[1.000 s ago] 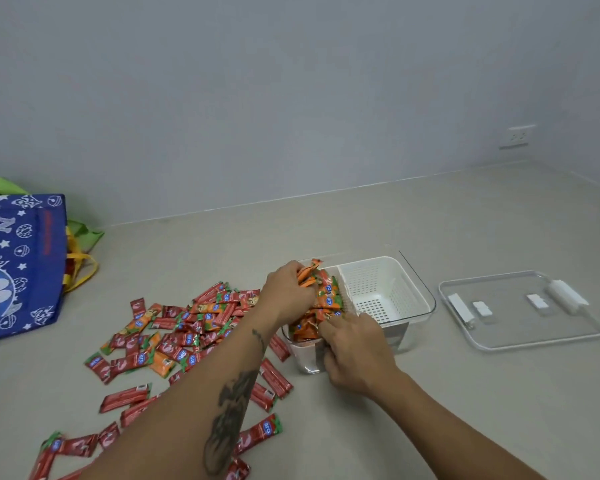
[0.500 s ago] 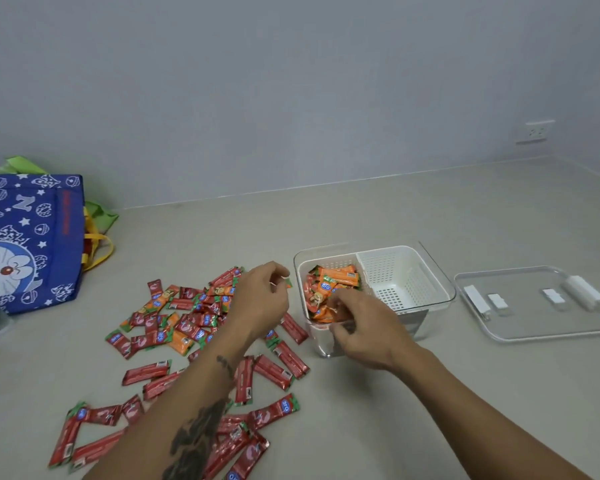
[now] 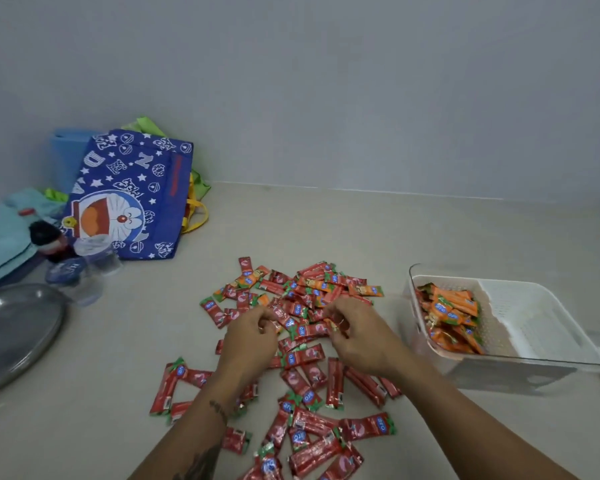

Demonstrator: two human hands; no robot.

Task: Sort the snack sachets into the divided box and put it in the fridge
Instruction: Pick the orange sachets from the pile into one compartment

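Closest to you, red sachets (image 3: pixel 312 427) lie scattered flat on the counter (image 3: pixel 326 230), pointing every which way. Just past them are your two hands, low over the middle of the pile. Your left hand (image 3: pixel 252 336) has its fingers curled in, and it seems to pinch a red sachet, but the picture is too blurry to be sure. Your right hand (image 3: pixel 355 336) is curled the same way beside it, fingertips down among the packets; you cannot tell if it has one yet. The hands are near each other but not touching. Behind your fingers the pile goes on, and here orange sachets (image 3: pixel 317 284) are mixed in with the red ones. The divided box (image 3: pixel 551 362) sits to your right, so your right hand is the nearer one to it. Its long side runs left to right. The near-left part already holds a heap of orange sachets, and the white basket part (image 3: pixel 530 313) on its right holds nothing you can see. So anything you pick must travel to the right, and a red one likely goes into the white part. Far off to the left lie a metal lid (image 3: pixel 14 334), some bottles (image 3: pixel 73 265) and a blue cartoon bag (image 3: pixel 132 199) by the wall.
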